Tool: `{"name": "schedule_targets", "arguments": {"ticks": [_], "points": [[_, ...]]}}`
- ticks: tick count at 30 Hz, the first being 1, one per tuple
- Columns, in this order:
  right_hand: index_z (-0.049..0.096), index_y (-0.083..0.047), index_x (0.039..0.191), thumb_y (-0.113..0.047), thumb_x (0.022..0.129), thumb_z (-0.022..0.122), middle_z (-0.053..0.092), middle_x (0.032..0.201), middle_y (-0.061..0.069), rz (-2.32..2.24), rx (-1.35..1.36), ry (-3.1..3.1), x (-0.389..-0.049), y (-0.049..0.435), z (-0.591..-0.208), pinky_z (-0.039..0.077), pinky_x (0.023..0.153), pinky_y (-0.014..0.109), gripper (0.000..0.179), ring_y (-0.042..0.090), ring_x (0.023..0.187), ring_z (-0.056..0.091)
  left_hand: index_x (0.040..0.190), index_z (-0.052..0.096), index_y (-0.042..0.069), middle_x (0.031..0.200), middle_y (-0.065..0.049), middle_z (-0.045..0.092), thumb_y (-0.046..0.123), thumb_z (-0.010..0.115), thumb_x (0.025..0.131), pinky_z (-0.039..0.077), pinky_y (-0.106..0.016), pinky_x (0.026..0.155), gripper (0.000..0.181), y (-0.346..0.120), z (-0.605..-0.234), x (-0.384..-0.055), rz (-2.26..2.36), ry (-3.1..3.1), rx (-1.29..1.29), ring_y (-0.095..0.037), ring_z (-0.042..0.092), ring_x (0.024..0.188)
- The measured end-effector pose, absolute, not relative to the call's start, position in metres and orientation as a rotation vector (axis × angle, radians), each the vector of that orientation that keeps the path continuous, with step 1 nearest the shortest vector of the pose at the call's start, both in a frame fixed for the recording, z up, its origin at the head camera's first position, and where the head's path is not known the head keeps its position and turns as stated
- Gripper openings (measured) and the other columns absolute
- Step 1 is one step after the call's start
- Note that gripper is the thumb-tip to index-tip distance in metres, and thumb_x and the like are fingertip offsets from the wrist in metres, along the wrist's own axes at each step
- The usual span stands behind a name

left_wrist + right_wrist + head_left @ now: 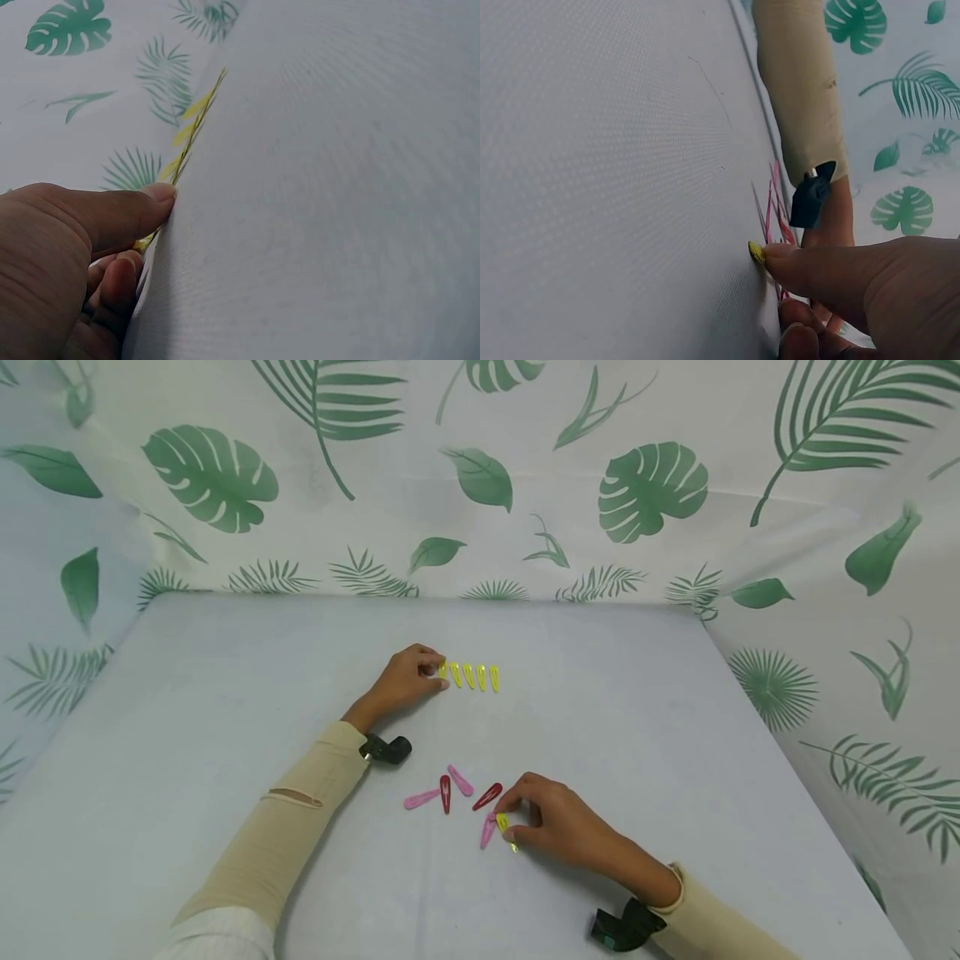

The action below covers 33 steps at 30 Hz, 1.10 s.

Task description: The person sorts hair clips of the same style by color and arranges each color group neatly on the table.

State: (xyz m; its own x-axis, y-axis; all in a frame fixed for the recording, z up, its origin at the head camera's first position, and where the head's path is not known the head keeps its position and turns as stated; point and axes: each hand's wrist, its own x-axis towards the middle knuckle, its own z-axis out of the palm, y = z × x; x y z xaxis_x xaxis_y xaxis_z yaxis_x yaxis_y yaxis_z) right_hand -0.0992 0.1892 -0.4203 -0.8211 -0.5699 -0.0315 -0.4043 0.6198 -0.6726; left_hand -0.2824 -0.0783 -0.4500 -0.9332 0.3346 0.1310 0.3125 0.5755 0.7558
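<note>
At the left end of a row of yellow snap hair clips (482,677), my left hand (405,678) pinches a yellow hair clip (442,670) between thumb and fingers. The left wrist view shows yellow (140,244) between those fingertips, low on the table. Nearer the front, my right hand (566,827) pinches another yellow hair clip (502,820) by thumb and forefinger. Its end pokes past the thumb (802,268) in the right wrist view. Right beside it lies a pink hair clip (487,832), with a red hair clip (487,797) just above.
Left of the right hand lie two more pink clips (422,800) and a second red clip (446,794). A white cloth covers the table (637,710). Leaf-printed fabric (540,485) hangs behind and at the sides. Each wrist wears a small black camera (386,749).
</note>
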Motion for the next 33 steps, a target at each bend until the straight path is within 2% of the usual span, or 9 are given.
{"name": "schedule_targets", "arguments": {"ticks": [6, 12, 17, 24, 33], "points": [[0.067, -0.015, 0.098, 0.001, 0.081, 0.075, 0.061, 0.086, -0.012, -1.074, -0.756, 2.561, -0.101, 0.190, -0.418, 0.048, 0.063, 0.024, 0.025, 0.009, 0.074, 0.053, 0.124, 0.064, -0.003, 0.114, -0.014, 0.057, 0.010, 0.076, 0.085, 0.046, -0.035, 0.084, 0.043, -0.078, -0.449, -0.281, 1.321, 2.763, 0.562, -0.023, 0.055, 0.096], [0.068, -0.014, 0.097, 0.005, 0.084, 0.069, 0.063, 0.085, -0.008, -1.167, -0.755, 2.559, -0.104, 0.192, -0.419, 0.051, 0.065, 0.025, 0.023, 0.010, 0.076, 0.056, 0.124, 0.064, -0.004, 0.114, -0.015, 0.058, 0.010, 0.075, 0.085, 0.046, -0.036, 0.084, 0.042, -0.077, -0.446, -0.278, 1.330, 2.761, 0.554, -0.024, 0.054, 0.096], [0.068, -0.012, 0.097, 0.004, 0.085, 0.070, 0.066, 0.088, 0.001, -1.260, -0.701, 2.566, -0.108, 0.195, -0.419, 0.053, 0.068, 0.026, 0.019, 0.012, 0.078, 0.058, 0.123, 0.064, -0.004, 0.114, -0.015, 0.058, 0.009, 0.076, 0.085, 0.046, -0.036, 0.085, 0.042, -0.077, -0.444, -0.277, 1.331, 2.763, 0.563, -0.024, 0.055, 0.096], [0.068, -0.007, 0.099, 0.003, 0.087, 0.068, 0.064, 0.087, 0.000, -1.352, -0.710, 2.498, -0.122, 0.198, -0.421, 0.053, 0.070, 0.028, 0.015, 0.015, 0.075, 0.059, 0.124, 0.064, -0.004, 0.114, -0.015, 0.057, 0.010, 0.075, 0.085, 0.046, -0.036, 0.084, 0.042, -0.078, -0.445, -0.278, 1.331, 2.764, 0.564, -0.024, 0.055, 0.096], [0.067, -0.001, 0.104, 0.002, 0.088, 0.067, 0.066, 0.091, 0.009, -1.402, -0.630, 2.487, -0.142, 0.200, -0.418, 0.053, 0.067, 0.027, 0.016, 0.018, 0.077, 0.062, 0.124, 0.064, -0.003, 0.113, -0.013, 0.057, 0.010, 0.076, 0.085, 0.046, -0.035, 0.083, 0.043, -0.078, -0.448, -0.279, 1.323, 2.767, 0.576, -0.023, 0.054, 0.095]]}}
